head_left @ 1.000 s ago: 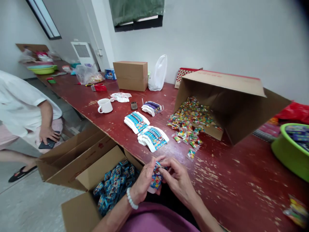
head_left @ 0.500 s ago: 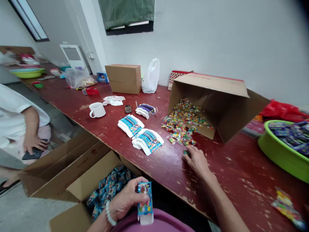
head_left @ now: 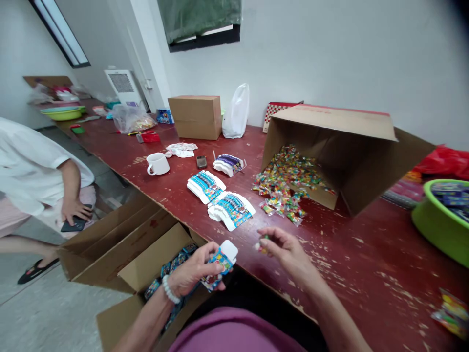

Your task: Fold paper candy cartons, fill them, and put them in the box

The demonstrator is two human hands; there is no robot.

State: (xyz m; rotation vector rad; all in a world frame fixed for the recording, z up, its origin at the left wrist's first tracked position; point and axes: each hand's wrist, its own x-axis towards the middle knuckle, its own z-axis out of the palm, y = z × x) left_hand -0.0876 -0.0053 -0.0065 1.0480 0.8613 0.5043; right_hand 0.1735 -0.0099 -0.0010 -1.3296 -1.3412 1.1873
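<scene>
Left hand (head_left: 196,269), with a pale bead bracelet (head_left: 170,289) at the wrist: grip clamped on a small blue printed cardboard carton (head_left: 219,266), thumb across its front. Carton is tilted, white end flap sticking up, in front of the near edge of the worn dark-red counter (head_left: 348,274). Right hand (head_left: 286,247): grip pinching a small multicoloured candy packet (head_left: 263,244) between thumb and fingers, just right of the carton, not touching it.

Two fanned stacks of flat blue-and-white cartons (head_left: 231,210) lie beyond the hands, a purple-and-white stack (head_left: 229,165) behind them. Loose wrapped candy (head_left: 289,171) spills from a large brown cardboard box (head_left: 333,116) lying on its side. White ceramic mug (head_left: 158,164) sits left of the stacks. Below counter level, an open brown cardboard box (head_left: 156,256) holds more blue cartons, partly hidden by the left arm. Round lime-green tub (head_left: 436,239) at far right holds dark-blue packs. Co-worker's hand (head_left: 75,210) at left rests on a dark phone (head_left: 76,224).
</scene>
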